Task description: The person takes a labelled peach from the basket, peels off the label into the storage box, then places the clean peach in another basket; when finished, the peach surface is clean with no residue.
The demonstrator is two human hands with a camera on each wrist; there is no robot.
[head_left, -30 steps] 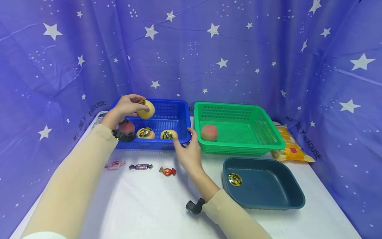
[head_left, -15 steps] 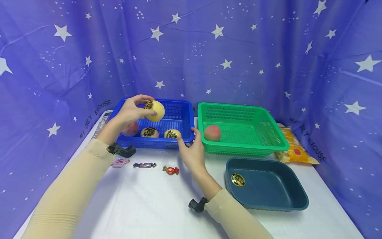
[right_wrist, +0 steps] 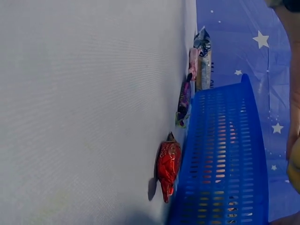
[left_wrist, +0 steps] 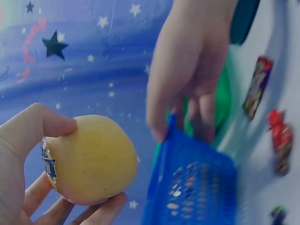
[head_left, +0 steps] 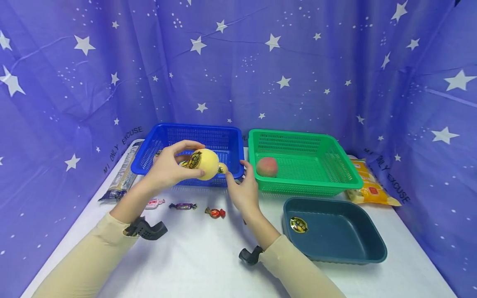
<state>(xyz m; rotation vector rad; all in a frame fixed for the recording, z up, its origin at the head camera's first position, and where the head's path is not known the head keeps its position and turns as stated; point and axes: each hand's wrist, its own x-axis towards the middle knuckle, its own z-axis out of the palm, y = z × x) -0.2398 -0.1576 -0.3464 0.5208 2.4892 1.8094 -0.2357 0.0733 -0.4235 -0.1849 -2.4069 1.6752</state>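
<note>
A blue curtain (head_left: 238, 89) with white stars hangs around a white table (head_left: 201, 256). In the head view, the left hand (head_left: 167, 167) holds a yellow fruit (head_left: 209, 163) between thumb and fingers, its dark label turned toward the palm. The fruit shows across the front rim of the blue basket (head_left: 186, 132). The right hand (head_left: 244, 190) grips that basket's front right corner. A green basket (head_left: 309, 187) with a peach (head_left: 267, 167) in it stands just right, and a dark tray (head_left: 335, 231) sits nearer the person. Three candies lie before the blue basket: pink (head_left: 153, 203), purple (head_left: 182, 206) and red (head_left: 215, 212). Since the earlier head frames, the fruit has come toward the person and rightward from farther back over the basket; more of the silver packet (head_left: 124, 174) at left shows, while the right hand stays at the corner.

In the left wrist view, the fruit is clasped against the curtain backdrop, apart from the basket, whose rim the right hand's fingers straddle.

In the right wrist view, the red candy lies beside the basket's slotted wall, with the purple and pink candies farther along; the fruit is cut off at the right edge.
</note>
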